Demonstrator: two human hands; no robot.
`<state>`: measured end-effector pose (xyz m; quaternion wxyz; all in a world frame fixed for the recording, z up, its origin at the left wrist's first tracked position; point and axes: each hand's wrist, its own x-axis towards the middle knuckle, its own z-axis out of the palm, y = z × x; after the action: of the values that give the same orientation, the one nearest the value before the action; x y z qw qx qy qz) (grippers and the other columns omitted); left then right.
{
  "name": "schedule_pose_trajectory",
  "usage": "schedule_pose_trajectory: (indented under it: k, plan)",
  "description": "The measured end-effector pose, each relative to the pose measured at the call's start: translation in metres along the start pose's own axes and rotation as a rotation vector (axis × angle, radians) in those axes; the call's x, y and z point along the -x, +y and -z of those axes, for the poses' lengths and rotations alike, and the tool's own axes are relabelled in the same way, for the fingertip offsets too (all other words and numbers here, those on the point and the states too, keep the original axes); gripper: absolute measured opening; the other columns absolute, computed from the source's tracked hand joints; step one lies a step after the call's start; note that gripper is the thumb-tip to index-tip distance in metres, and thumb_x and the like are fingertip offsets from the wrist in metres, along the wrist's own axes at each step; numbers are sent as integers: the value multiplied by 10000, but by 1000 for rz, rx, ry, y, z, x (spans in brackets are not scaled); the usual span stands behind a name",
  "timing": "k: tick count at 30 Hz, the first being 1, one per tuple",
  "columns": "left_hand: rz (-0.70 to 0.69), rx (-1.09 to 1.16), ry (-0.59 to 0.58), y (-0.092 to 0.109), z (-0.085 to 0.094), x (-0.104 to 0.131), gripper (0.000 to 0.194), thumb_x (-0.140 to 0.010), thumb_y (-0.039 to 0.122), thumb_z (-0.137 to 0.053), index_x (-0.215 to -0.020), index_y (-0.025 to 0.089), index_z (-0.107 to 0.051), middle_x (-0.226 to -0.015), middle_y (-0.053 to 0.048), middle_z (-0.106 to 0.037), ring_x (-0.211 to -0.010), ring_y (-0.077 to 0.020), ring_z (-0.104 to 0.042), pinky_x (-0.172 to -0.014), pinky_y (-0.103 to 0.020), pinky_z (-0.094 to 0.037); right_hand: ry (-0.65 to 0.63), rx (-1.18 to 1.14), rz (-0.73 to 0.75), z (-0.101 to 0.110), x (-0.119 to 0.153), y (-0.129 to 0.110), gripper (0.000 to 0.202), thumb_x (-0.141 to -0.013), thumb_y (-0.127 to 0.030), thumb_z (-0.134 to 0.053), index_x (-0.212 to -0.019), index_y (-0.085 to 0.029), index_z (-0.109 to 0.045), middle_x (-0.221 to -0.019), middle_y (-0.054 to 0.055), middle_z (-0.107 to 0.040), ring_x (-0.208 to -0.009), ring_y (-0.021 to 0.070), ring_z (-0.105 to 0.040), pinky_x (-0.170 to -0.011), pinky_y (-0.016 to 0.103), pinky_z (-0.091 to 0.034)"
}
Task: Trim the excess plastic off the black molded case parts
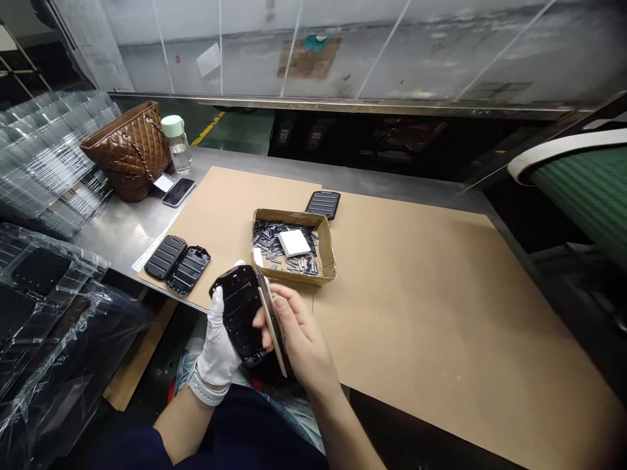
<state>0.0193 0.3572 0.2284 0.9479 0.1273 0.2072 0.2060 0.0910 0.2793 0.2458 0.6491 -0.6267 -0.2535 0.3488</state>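
Note:
My left hand (218,336), in a white glove, is closed on a black ribbed plastic tray (241,307) and keeps it tilted above my lap. Close beside it, my bare right hand (300,326) grips a thin flat panel (272,326) with a pale edge. The panel is seen nearly edge-on, so its face is hidden, and my right fingertips reach round it towards the tray. Just beyond both hands is a cardboard box (323,267) of small dark strips (269,238), with a white block (294,243) lying on them.
Two black ribbed trays (165,256) (189,269) lie at the left, another tray (323,203) behind the box. Brown cardboard (416,294) covers the table. A phone (179,192), brown handbag (130,150) and bottle (179,147) stand far left, near stacked clear trays (44,163). A green conveyor belt (588,183) is at right.

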Motion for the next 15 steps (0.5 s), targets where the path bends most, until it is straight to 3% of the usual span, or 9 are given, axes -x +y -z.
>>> schedule_pose_trajectory:
  k: [2,4,7,15]
  plan:
    - [-38,1,18,1,-3,2,481,-833,577,-491,-1016,193,-715,-691,-37,-693,-803,-258,-694,-822,-419,-551,9,58,37,-1,-1,1,530,-911,-512,-460,-1357,-226,-463,-839,39,-695,-520,125,-610,-468,252,-529]
    - [-84,15,83,2,-5,3,405,-854,511,-487,-963,208,-733,-815,-45,-733,-913,-256,-687,-892,-409,-526,17,215,148,-1,-1,3,472,-902,-430,-515,-1345,-266,-504,-1056,67,-705,-799,188,-701,-690,316,-597]
    - [-150,21,141,2,-8,5,345,-863,446,-493,-969,229,-739,-1020,-33,-734,-1122,-261,-614,-1008,-405,-455,22,401,317,-2,2,5,397,-909,-285,-512,-1303,-292,-564,-1276,32,-632,-1176,234,-597,-1002,378,-497]
    - [-201,26,142,-1,-13,8,338,-843,447,-505,-973,237,-737,-1075,-30,-718,-1278,-269,-489,-1061,-419,-414,0,526,433,-7,5,1,438,-923,-213,-476,-1352,-291,-519,-1270,4,-635,-1171,214,-606,-963,323,-530]
